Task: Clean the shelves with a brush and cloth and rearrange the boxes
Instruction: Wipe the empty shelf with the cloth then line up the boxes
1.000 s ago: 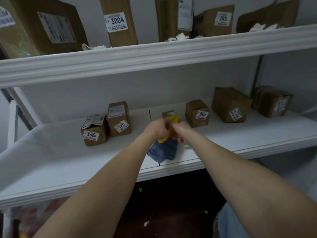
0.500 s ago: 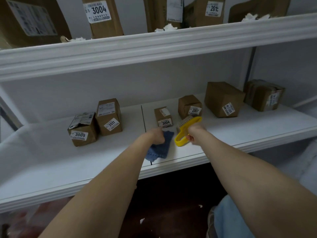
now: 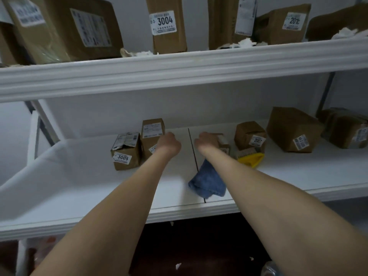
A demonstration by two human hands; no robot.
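Down on the lower shelf (image 3: 79,186), the blue cloth (image 3: 207,181) lies crumpled beneath the right forearm, with the yellow brush (image 3: 250,158) near it. The right hand (image 3: 207,141) curls round a small box (image 3: 224,143). The left hand (image 3: 169,143), knuckles bent, meets the tall box (image 3: 153,132); I cannot tell whether it is gripping.

Blue folded fabric cloth (image 3: 207,182); yellow plastic brush (image 3: 250,159), pale bristles; brown cardboard boxes (image 3: 247,132), white black-printed labels; white shelf board (image 3: 79,186).

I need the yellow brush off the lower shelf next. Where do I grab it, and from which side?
Take the brush by its yellow handle, coming from the front: the handle faces the shelf edge, and the bristles lie back toward the boxes.
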